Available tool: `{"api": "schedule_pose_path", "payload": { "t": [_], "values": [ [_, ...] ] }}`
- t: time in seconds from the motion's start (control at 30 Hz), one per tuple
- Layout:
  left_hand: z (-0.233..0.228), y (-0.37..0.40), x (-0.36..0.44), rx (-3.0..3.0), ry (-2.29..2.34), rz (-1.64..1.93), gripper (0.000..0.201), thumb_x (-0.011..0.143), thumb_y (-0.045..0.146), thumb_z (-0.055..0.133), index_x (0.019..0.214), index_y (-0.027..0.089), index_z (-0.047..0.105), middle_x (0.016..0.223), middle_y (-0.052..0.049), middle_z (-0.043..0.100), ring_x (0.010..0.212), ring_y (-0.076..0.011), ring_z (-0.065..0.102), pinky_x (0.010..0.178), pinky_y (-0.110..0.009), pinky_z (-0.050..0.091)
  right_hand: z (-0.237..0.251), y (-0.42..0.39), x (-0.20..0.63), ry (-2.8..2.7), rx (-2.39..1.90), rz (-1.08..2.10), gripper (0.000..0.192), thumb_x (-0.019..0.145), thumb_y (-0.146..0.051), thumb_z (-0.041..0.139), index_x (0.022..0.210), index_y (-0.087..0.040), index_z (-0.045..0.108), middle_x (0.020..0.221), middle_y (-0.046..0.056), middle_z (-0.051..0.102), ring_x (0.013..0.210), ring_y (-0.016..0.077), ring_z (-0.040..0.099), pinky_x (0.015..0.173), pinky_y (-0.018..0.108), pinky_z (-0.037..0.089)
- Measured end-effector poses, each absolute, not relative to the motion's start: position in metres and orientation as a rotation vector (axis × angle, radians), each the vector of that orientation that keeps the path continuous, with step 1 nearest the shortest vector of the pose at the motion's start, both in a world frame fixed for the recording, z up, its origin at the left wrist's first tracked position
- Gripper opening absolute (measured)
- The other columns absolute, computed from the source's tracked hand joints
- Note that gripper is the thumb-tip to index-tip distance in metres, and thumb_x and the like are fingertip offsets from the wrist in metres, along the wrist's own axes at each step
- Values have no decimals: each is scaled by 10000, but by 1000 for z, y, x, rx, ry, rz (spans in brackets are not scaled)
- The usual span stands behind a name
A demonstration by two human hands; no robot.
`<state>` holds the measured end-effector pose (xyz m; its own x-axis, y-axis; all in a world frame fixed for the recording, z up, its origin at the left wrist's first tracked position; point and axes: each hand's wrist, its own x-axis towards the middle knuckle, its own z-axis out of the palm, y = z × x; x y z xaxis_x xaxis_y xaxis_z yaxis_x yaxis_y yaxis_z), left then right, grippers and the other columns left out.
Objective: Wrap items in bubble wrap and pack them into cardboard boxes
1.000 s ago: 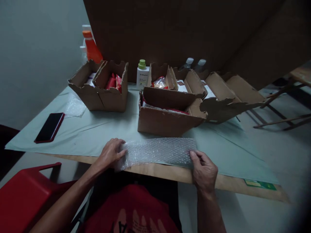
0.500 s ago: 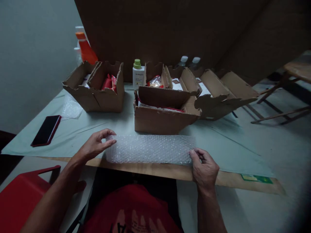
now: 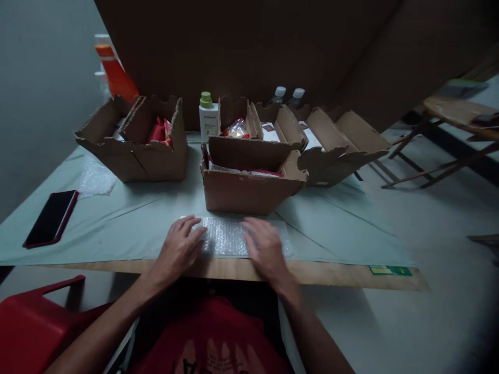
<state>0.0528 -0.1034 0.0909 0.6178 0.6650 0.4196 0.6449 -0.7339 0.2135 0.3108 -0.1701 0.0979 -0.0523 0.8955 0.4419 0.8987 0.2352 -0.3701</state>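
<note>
A strip of clear bubble wrap (image 3: 225,237) lies flat along the front of the cloth-covered table (image 3: 339,228). My left hand (image 3: 182,240) rests on its left part, palm down with fingers stretched. Over the right part is my right hand (image 3: 264,243), fingers extended and slightly blurred. Neither hand grips anything. Just behind the strip stands an open cardboard box (image 3: 237,192) with red and white packets inside.
Cardboard bins (image 3: 159,161) line the back, some holding packets. Among them stands a white bottle with a green cap (image 3: 209,122). A phone (image 3: 51,218) lies at left, near another bubble wrap piece (image 3: 95,176). A red plastic stool (image 3: 35,322) sits below left; a wooden stool (image 3: 456,114) stands right.
Both hands have let go of the strip's ends and moved inward onto it. The bubble wrap, held at its ends before, now lies on the table. The view has shifted slightly right.
</note>
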Motion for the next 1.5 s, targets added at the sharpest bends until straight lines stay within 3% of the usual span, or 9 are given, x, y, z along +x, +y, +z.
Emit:
{"api": "schedule_pose_path", "payload": {
  "t": [0.2,0.33,0.5,0.73,0.9,1.07,1.23,1.37,1.5],
  "values": [
    [69,-99,47,2588,1263,453,247,940,233,553,1149,226,684,1254,-109,673,1162,-301,580,1007,-506,447,79,-142,247,-2289,-1504,314,315,952,-202,592,1262,-187,643,1420,122,605,1322,276,518,1062,440,426],
    [58,-94,28,2507,1178,518,293,938,242,565,1217,234,654,1337,-92,642,1255,-282,542,1081,-496,410,61,-181,321,-2141,-1766,196,367,971,-271,539,1317,-192,633,1410,147,613,1326,309,521,1061,486,413],
    [52,-96,29,2506,1153,569,295,919,219,580,1201,236,664,1314,-90,653,1245,-284,552,1086,-500,404,61,-223,423,-1728,-2183,-135,372,974,-369,440,1154,-184,709,1247,143,711,1184,314,631,959,482,462],
    [65,-108,20,2514,1651,687,315,950,330,537,1210,189,645,1185,-141,657,1077,-295,607,928,-443,471,70,-176,416,-1908,-2031,-75,404,936,-331,469,1236,-142,664,1281,160,693,1188,303,623,966,444,470],
    [71,-113,22,2429,1926,352,236,895,403,590,969,201,687,929,-102,666,914,-302,613,789,-410,458,61,-163,411,-1868,-2027,23,301,894,-354,481,978,-177,711,1195,152,723,1106,306,650,908,436,477],
    [71,-110,37,2282,1754,521,128,855,271,521,815,215,629,864,-66,664,835,-250,632,747,-360,459,77,-178,406,-1715,-1976,151,233,868,-372,494,839,-214,663,894,83,746,881,262,681,836,402,477],
    [91,-91,9,1977,1693,724,204,853,412,507,885,232,596,775,-6,686,667,-186,641,594,-271,460,108,-211,382,-1597,-1864,570,307,877,-394,556,1103,-219,668,951,55,759,808,226,710,730,320,536],
    [113,-51,1,2118,1715,812,283,848,361,525,1068,213,624,969,-50,737,823,-213,694,736,-301,514,111,-231,334,-1696,-1657,1032,511,928,-317,544,1432,-237,561,1290,81,706,1088,236,700,946,347,533],
    [116,-8,34,2371,1636,781,421,840,211,509,1248,170,601,1178,-126,696,1038,-263,670,924,-387,515,105,-232,287,-1754,-1477,1266,419,947,-292,548,1348,-244,660,1339,73,686,1232,266,636,1074,392,463]
  ]
}}
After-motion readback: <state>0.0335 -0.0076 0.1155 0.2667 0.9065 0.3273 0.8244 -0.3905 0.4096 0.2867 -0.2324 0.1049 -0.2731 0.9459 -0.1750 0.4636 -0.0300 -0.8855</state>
